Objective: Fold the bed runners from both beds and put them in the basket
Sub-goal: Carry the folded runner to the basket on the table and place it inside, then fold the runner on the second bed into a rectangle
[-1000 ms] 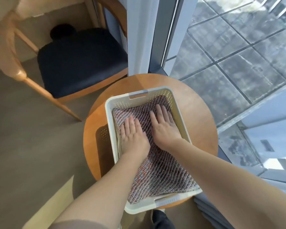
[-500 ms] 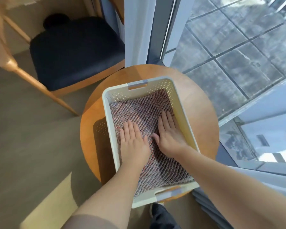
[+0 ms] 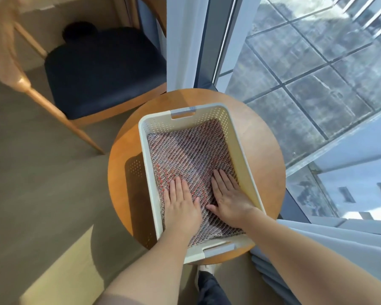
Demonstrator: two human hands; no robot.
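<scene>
A cream perforated plastic basket (image 3: 240, 150) with grey handles stands on a round wooden side table (image 3: 266, 155). Folded flat inside it lies a woven bed runner (image 3: 189, 150) in pink, grey and red yarn, filling the bottom. My left hand (image 3: 180, 203) rests palm down on the runner's near left part, fingers straight and slightly apart. My right hand (image 3: 229, 194) lies flat on the near right part, close to the basket's right wall. Neither hand grips the cloth.
A wooden chair with a dark blue seat (image 3: 101, 69) stands to the table's far left. A window frame (image 3: 205, 40) and floor-to-ceiling glass (image 3: 317, 62) run along the right. A pale curtain (image 3: 317, 243) hangs at the near right. Grey flooring (image 3: 31, 183) spreads to the left.
Both hands have slid along the runner from the basket's middle toward its near end, staying flat on it. The far half of the runner now shows uncovered.
</scene>
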